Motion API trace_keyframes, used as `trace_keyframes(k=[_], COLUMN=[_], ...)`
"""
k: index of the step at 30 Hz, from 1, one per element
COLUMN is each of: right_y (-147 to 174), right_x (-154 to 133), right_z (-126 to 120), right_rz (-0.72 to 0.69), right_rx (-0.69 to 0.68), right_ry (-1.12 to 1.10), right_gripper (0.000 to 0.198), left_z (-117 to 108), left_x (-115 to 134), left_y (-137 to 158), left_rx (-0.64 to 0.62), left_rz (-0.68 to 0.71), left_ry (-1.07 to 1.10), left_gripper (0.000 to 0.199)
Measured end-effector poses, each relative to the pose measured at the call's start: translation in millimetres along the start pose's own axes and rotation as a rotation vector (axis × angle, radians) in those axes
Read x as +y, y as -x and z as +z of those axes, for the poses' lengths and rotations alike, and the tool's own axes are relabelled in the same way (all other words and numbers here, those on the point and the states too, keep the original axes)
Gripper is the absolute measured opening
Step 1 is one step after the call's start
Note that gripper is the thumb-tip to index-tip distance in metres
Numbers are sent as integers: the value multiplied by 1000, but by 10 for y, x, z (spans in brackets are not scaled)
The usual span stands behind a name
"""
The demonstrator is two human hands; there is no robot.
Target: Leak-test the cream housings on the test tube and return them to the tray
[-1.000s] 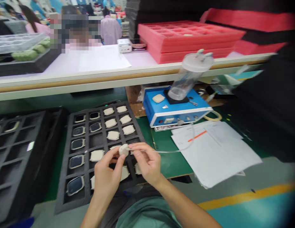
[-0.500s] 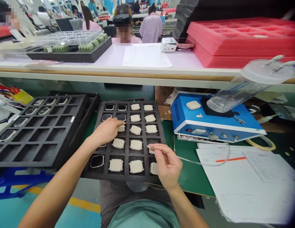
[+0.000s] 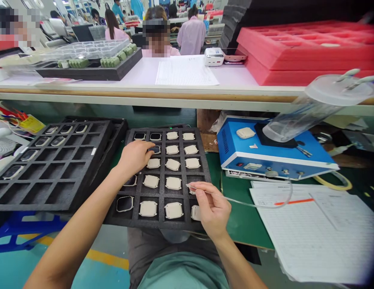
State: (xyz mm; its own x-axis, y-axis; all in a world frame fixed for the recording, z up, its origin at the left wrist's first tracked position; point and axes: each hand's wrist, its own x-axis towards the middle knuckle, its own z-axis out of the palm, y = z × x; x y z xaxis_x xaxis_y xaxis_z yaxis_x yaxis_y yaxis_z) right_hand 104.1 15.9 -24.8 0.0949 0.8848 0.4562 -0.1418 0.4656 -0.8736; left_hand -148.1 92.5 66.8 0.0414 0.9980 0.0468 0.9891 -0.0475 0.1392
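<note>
A black foam tray [image 3: 161,223] in front of me holds watch cases in its compartments, many cream side up and some dark screen up. My left hand [image 3: 135,157] reaches over the tray's left part. Its thumb and index finger pinch the left edge of a dark-screened watch case [image 3: 156,149] in the second column; the other fingers are curled. My right hand [image 3: 213,206], over the tray's right edge, is closed round a thin clear tube [image 3: 244,203], its pale tip pointing left. Under that tip a cream watch case [image 3: 192,192] is partly hidden by my fingers.
Another black foam tray [image 3: 54,176] with several watch cases lies left. At right stand a blue machine [image 3: 229,148] and a tilted clear cylinder [image 3: 298,116], beside papers [image 3: 310,237]. A shelf [image 3: 138,91] crosses ahead, bearing red foam trays [image 3: 265,60]. People sit beyond.
My left hand has moved slightly up and away from a cream case in the third row to the dark-screened case above it. My right hand keeps its place with the tube.
</note>
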Motion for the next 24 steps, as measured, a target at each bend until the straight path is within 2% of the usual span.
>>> trace_keyframes(k=[3,6,8,10,12,15,19,24], right_y=[-3,-4,-4,-5,-11,-33,-64,-65], right_x=[-8,-11,-4,6,12,7,-13,-12], right_z=[9,13,14,14,12,2,-8,-16], right_rz=[-6,-6,0,7,5,-14,-26,-37], right_rx=[12,27,40,49,54,49,34,40], right_ry=[15,18,12,11,19,21,9,45], right_gripper=[14,13,14,14,15,16,18,16], left_z=[3,-39,-51,-8,94,298,499,561], left_x=[-23,19,136,331,574,917,1149,1149], left_y=[-198,-194,-17,262,561,878,966,938], left_rx=[11,51,71,93,168,203,278,298], left_rz=[-26,-36,-28,-16,-42,-122,-224,-229], left_ry=[-16,9,52,196,574,855,995,1027], left_gripper=[29,22,24,27,25,22,20,20])
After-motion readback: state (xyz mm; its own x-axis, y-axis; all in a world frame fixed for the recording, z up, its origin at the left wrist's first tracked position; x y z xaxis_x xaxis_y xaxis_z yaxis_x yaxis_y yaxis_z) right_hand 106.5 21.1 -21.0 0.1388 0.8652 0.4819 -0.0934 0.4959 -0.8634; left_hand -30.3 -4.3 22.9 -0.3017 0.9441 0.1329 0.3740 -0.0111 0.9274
